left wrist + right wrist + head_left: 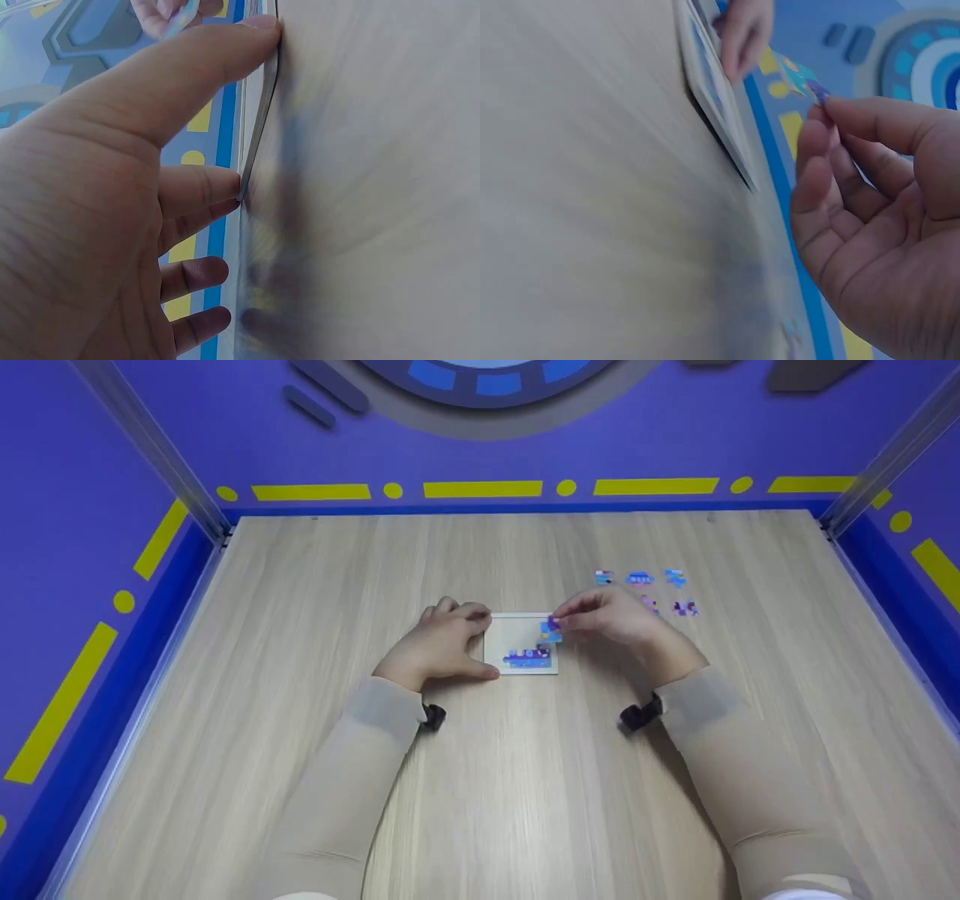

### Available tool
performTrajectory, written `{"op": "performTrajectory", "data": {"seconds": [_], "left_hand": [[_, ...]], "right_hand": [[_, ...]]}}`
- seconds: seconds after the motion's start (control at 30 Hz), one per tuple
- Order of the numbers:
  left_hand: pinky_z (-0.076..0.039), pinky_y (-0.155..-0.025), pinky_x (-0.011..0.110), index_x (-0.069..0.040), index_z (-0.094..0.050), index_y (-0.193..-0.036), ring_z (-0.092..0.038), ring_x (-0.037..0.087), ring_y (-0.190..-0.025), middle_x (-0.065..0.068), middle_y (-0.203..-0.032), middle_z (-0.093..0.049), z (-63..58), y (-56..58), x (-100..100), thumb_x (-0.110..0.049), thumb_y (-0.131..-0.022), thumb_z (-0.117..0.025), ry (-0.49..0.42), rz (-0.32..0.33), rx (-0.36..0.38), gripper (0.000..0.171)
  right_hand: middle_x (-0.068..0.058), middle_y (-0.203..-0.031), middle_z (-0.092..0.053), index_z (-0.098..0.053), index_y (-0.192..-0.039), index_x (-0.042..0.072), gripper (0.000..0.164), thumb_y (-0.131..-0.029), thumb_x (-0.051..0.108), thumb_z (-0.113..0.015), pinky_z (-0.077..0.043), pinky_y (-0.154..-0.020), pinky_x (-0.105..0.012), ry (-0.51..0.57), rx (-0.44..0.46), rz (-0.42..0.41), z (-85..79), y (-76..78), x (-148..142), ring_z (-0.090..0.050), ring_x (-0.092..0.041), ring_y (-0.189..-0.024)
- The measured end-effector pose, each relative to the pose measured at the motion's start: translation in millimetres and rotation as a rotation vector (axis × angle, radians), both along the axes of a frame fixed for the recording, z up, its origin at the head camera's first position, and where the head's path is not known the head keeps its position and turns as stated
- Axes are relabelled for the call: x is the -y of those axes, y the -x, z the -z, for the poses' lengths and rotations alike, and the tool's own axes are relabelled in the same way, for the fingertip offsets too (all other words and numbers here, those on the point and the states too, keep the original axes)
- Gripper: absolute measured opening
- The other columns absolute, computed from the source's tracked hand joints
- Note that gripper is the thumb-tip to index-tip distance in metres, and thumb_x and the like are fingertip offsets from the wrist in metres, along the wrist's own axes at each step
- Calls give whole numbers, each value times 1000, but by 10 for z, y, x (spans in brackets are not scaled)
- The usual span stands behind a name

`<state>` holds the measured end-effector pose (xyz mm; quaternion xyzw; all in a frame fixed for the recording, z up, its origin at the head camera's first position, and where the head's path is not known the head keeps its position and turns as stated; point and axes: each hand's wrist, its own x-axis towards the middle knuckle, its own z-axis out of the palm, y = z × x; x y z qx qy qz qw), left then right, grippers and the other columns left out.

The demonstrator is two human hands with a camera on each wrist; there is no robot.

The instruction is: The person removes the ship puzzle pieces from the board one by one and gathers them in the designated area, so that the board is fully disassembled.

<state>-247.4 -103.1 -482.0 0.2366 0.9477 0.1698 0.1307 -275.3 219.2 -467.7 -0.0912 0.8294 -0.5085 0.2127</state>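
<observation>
A small pale square puzzle tray (517, 630) lies flat on the table, with joined blue and purple puzzle pieces (529, 658) in its lower right part. My left hand (442, 645) holds the tray's left side, thumb at the near corner and index finger at the far one; the other fingers stick out past it. Between thumb and fingertips, my right hand (619, 619) pinches a blue and purple puzzle piece (550, 631) over the tray's right edge. In the right wrist view that puzzle piece (799, 76) is tilted and raised off the tray.
Several loose puzzle pieces (640, 578) lie beyond and right of my right hand, which partly covers some. The wood-patterned table (480, 780) is bounded by a purple back wall (480, 457) and side walls with yellow markings.
</observation>
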Motion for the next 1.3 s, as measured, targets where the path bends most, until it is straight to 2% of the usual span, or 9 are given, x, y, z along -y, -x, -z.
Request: {"op": "performTrajectory", "data": {"seconds": [0.1,0.23,0.57,0.73,0.93,1.1,1.3], "left_hand": [[-34,-130,51,-10,-52,-170,-41,31,-151,0,-178,-46,-4,1,0,-62,-90,-90,1,8,-3,103],[-33,-130,51,-10,-52,-170,-42,31,-152,0,-179,-46,1,4,0,-63,-90,-90,3,10,-3,103],[-34,-130,51,-10,-51,-170,-41,31,-151,1,-179,-46,11,11,13,-63,-90,-89,-3,10,-3,103],[-33,-131,50,-10,-49,-171,-40,31,-153,0,-179,-45,11,4,9,-63,-90,-90,-3,8,-3,105],[-33,-130,49,-10,-49,-171,-40,31,-152,-1,-179,-45,2,-3,9,-62,-91,-90,0,-3,1,104],[-33,-129,49,-11,-50,-171,-41,30,-150,-1,-179,-45,-2,-8,-7,-63,-90,-89,3,2,8,104],[-32,-131,50,-10,-50,-171,-41,30,-150,-1,-179,-45,-16,-12,-8,-63,-90,-90,0,-1,2,105]], "right_hand": [[2,-116,-85,-85,-127,7,28,-103,20,-83,-65,-87,-28,-1,25,29,-66,66,-203,-76,-15,-95],[3,-110,-87,-84,-128,2,27,-104,15,-82,-66,-82,-28,61,66,62,-116,148,-420,-77,-14,-85],[8,-105,-85,-82,-125,2,20,-108,11,-75,-67,-81,-26,138,62,89,-203,222,-739,-76,-12,-89],[5,-103,-82,-81,-118,6,14,-109,7,-71,-64,-80,-26,196,65,92,-264,176,-786,-72,-11,-86],[0,-102,-76,-75,-112,3,12,-109,0,-63,-60,-77,-25,271,33,84,-340,71,-768,-64,-13,-85],[2,-107,-77,-75,-115,2,16,-108,-3,-61,-57,-77,-23,258,20,99,-348,-13,-787,-64,-11,-87],[6,-107,-81,-78,-119,2,14,-109,3,-68,-62,-79,-20,215,18,128,-328,-64,-849,-71,-8,-91]]}}
